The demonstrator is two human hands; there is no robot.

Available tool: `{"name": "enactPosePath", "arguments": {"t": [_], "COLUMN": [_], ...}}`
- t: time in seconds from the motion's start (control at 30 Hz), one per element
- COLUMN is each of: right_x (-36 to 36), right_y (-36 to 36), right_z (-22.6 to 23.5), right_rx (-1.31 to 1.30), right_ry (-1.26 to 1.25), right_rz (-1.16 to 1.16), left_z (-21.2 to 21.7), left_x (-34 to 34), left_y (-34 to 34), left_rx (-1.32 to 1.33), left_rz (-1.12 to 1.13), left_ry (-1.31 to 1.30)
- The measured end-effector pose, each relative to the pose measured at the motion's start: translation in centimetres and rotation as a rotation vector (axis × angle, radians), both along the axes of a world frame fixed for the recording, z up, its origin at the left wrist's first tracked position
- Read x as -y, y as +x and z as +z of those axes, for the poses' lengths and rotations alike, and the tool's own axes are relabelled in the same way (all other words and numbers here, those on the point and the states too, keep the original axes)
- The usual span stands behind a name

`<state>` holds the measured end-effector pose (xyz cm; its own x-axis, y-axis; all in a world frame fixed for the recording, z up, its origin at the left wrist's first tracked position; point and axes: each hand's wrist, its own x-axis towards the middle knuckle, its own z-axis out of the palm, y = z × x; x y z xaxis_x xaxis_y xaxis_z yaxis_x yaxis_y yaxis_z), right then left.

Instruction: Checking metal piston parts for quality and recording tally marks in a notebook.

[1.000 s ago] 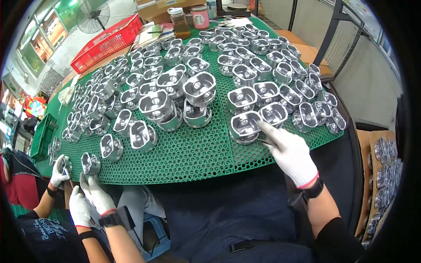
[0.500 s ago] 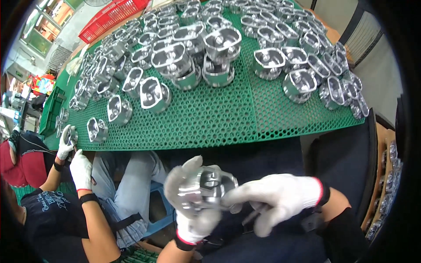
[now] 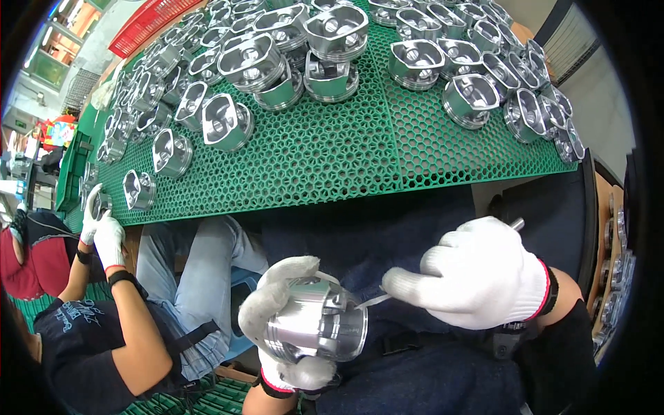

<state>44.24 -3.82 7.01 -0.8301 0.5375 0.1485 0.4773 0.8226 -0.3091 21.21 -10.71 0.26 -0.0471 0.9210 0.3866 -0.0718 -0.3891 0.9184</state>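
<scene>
My left hand [image 3: 280,304], in a white work glove, is closed around a shiny metal engine piston [image 3: 315,321], tilted on its side with its open skirt end facing right. My right hand [image 3: 474,273], also gloved, grips a slim metal scraping tool [image 3: 374,301]. Its thin blade sticks out past the index finger and its tip meets or nearly meets the piston's edge. The tool's other end shows above the knuckles, while its middle is hidden in the fist. Both hands are over my lap, below the table's near edge.
A green perforated mat [image 3: 304,162] covers the table, with many pistons [image 3: 228,123] on it, some stacked. To the left a gloved co-worker [image 3: 131,332] handles another piston. A red basket [image 3: 145,28] stands far left; a rack with pistons [image 3: 610,277] is at the right.
The piston has been turned in my left hand, its side now facing up. My right hand has drawn back and up to the right, and the blade shows clearly. The view has shifted a little.
</scene>
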Motion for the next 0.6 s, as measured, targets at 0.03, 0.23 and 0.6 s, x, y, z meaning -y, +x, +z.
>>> {"name": "enactPosePath", "arguments": {"t": [0.03, 0.23, 0.6], "right_x": [0.2, -0.6, -1.2], "right_y": [-0.1, 0.5, -1.1], "right_z": [0.4, 0.4, 0.7], "right_rx": [0.000, 0.103, 0.006], "right_ry": [-0.001, -0.234, 0.382], "right_rz": [-0.003, 0.105, -0.062], "left_z": [-0.1, 0.0, 0.6], "left_x": [0.0, 1.0, 0.4], "left_y": [0.0, 0.6, -0.2], "left_rx": [-0.089, 0.015, 0.414], "left_rz": [0.009, -0.011, -0.365], "left_ry": [0.066, -0.099, -0.848]}}
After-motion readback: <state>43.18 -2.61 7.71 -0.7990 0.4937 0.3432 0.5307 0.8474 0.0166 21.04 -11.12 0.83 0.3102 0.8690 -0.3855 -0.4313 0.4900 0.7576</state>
